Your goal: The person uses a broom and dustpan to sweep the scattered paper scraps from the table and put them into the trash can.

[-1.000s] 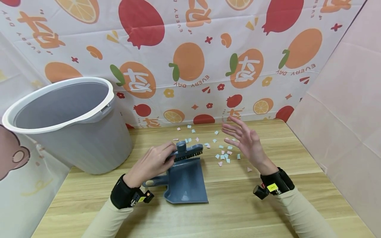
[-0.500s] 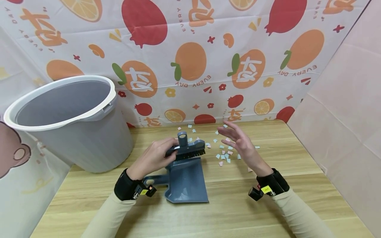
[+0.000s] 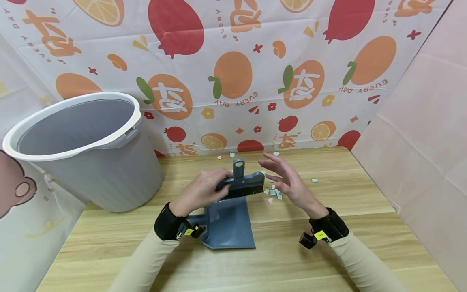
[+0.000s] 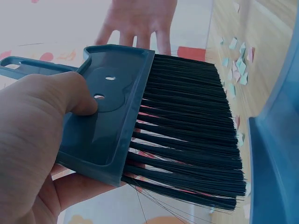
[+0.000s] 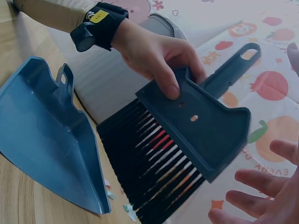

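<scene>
My left hand [image 3: 204, 186] grips a blue-grey hand brush [image 3: 245, 184] by one end of its head, thumb on the flat face. In the right wrist view, the brush's handle [image 5: 233, 70] points up and away, and its black bristles [image 4: 187, 130] hang free in the left wrist view. My right hand [image 3: 290, 180] is held with fingers spread just right of the brush, apart from it or barely touching; I cannot tell which. Below the brush, a matching dustpan [image 3: 230, 229] lies on the table, its handle to the left under my left wrist.
Small pink and blue paper scraps [image 3: 275, 192] lie scattered on the wooden table [image 3: 365, 202] behind the dustpan and near my right hand. A large grey bucket [image 3: 113, 178] with a white rim stands at the left. A fruit-print cloth [image 3: 233, 117] hangs behind.
My left hand has carried the brush to the right, with its handle tipping more upright. My right hand has come left and slightly lower, closer to the brush. The dustpan has stayed put.
</scene>
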Action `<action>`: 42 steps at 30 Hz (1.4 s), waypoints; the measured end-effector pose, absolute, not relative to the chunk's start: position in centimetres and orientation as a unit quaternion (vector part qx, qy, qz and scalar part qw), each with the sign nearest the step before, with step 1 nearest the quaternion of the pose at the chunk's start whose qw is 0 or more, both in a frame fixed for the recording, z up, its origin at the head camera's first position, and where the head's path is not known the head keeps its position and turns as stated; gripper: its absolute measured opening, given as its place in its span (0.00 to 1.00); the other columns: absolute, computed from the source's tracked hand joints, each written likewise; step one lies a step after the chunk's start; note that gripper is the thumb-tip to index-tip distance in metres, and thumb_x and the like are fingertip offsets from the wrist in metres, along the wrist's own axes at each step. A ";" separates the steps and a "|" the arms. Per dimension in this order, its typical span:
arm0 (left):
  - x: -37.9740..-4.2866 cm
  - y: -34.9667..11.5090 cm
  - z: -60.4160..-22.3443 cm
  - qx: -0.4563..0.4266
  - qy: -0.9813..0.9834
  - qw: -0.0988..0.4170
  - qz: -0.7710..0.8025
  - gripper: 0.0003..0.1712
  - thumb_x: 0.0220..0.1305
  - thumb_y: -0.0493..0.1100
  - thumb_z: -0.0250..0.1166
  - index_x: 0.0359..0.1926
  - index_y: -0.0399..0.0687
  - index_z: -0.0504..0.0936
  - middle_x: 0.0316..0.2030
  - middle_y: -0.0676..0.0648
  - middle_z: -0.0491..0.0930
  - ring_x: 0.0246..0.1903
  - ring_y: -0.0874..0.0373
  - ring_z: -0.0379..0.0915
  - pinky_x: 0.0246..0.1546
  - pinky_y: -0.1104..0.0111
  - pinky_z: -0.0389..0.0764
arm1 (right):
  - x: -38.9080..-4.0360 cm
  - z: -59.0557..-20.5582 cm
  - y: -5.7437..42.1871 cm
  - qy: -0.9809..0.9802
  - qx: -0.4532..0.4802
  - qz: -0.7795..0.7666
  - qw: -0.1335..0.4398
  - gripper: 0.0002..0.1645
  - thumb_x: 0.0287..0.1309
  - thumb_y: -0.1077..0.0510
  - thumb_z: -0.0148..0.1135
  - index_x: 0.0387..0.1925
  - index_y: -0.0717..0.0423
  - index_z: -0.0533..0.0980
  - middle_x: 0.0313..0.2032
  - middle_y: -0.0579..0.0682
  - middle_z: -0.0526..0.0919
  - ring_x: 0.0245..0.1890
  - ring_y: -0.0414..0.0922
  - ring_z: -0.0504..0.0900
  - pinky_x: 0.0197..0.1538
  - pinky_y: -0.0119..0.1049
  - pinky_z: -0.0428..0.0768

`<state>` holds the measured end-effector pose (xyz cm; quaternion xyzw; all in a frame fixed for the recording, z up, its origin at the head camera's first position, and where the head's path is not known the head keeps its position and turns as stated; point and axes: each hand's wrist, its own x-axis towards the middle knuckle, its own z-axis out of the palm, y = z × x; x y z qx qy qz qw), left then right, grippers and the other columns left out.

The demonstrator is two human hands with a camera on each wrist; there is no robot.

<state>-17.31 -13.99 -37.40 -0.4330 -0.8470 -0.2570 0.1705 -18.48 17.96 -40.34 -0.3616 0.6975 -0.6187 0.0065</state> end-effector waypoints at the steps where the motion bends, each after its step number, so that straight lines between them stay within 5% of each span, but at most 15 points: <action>1: -17.3 -13.8 -37.4 -0.436 -0.846 0.174 -0.253 0.15 0.68 0.30 0.75 0.55 0.36 0.87 0.43 0.42 0.91 0.32 0.60 0.79 0.33 0.73 0.80 | -18.4 -40.4 17.9 0.697 -0.362 -0.618 0.008 0.60 0.78 0.25 0.60 0.88 0.61 0.56 0.79 0.83 0.63 0.77 0.26 0.74 0.75 0.28 0.77; 11: -17.3 -12.1 -37.9 -0.469 -0.831 0.180 -0.238 0.16 0.67 0.32 0.77 0.55 0.37 0.87 0.43 0.44 0.93 0.34 0.60 0.82 0.37 0.70 0.84 | -18.0 -40.8 17.3 0.712 -0.357 -0.604 0.003 0.61 0.76 0.23 0.61 0.87 0.60 0.57 0.80 0.75 0.67 0.79 0.29 0.72 0.77 0.32 0.77; 14: -17.2 -11.5 -38.2 -0.480 -0.823 0.174 -0.247 0.16 0.68 0.31 0.76 0.55 0.37 0.87 0.43 0.44 0.93 0.34 0.61 0.82 0.38 0.72 0.84 | -17.7 -40.8 17.0 0.717 -0.363 -0.595 0.002 0.63 0.74 0.20 0.60 0.87 0.61 0.57 0.81 0.74 0.66 0.80 0.31 0.72 0.79 0.47 0.81; 18: -16.9 -10.6 -38.6 -0.499 -0.814 0.163 -0.250 0.14 0.69 0.31 0.75 0.54 0.37 0.86 0.41 0.45 0.90 0.33 0.61 0.80 0.37 0.76 0.80 | -17.2 -41.0 16.3 0.722 -0.372 -0.583 0.015 0.62 0.74 0.20 0.60 0.89 0.55 0.57 0.82 0.71 0.68 0.81 0.51 0.76 0.74 0.66 0.82; 21: -16.6 -10.1 -38.8 -0.502 -0.814 0.151 -0.251 0.13 0.70 0.31 0.74 0.54 0.36 0.86 0.41 0.45 0.89 0.33 0.62 0.78 0.36 0.79 0.77 | -17.0 -41.1 15.9 0.724 -0.380 -0.576 0.020 0.61 0.73 0.19 0.60 0.89 0.51 0.57 0.81 0.70 0.70 0.77 0.67 0.77 0.70 0.59 0.86; 23: -16.4 -10.0 -38.8 -0.494 -0.818 0.145 -0.255 0.14 0.71 0.31 0.74 0.55 0.37 0.86 0.42 0.45 0.91 0.33 0.62 0.79 0.36 0.80 0.77 | -17.0 -41.2 15.8 0.724 -0.383 -0.574 0.016 0.62 0.73 0.19 0.61 0.89 0.52 0.57 0.80 0.71 0.71 0.76 0.69 0.78 0.67 0.50 0.87; 26: -16.2 -10.0 -38.8 -0.479 -0.825 0.139 -0.266 0.15 0.71 0.31 0.74 0.57 0.37 0.86 0.45 0.43 0.93 0.34 0.61 0.83 0.36 0.78 0.78 | -17.0 -41.4 15.8 0.716 -0.388 -0.580 0.016 0.61 0.73 0.22 0.63 0.89 0.53 0.58 0.79 0.74 0.71 0.75 0.66 0.80 0.65 0.44 0.88; 30: -16.2 -10.0 -38.8 -0.466 -0.830 0.127 -0.280 0.22 0.71 0.31 0.74 0.63 0.37 0.79 0.48 0.41 0.93 0.34 0.58 0.87 0.35 0.78 0.79 | -17.1 -41.4 15.9 0.724 -0.389 -0.570 0.004 0.61 0.70 0.21 0.65 0.88 0.53 0.61 0.78 0.71 0.75 0.74 0.49 0.84 0.66 0.41 0.85; 35: -16.1 -10.1 -38.8 -0.437 -0.834 0.129 -0.312 0.33 0.70 0.32 0.76 0.69 0.38 0.70 0.45 0.40 0.92 0.27 0.58 0.82 0.31 0.77 0.75 | -17.1 -41.2 16.0 0.720 -0.402 -0.566 -0.009 0.61 0.69 0.25 0.70 0.85 0.59 0.64 0.75 0.73 0.77 0.68 0.43 0.89 0.66 0.35 0.87; 42: -16.1 -10.2 -38.6 -0.408 -0.836 0.184 -0.317 0.33 0.64 0.33 0.82 0.64 0.37 0.73 0.42 0.40 0.90 0.35 0.55 0.88 0.38 0.68 0.88 | -16.8 -40.7 16.0 0.728 -0.435 -0.530 -0.026 0.50 0.68 0.48 0.81 0.80 0.66 0.68 0.65 0.69 0.88 0.59 0.39 0.93 0.64 0.36 0.88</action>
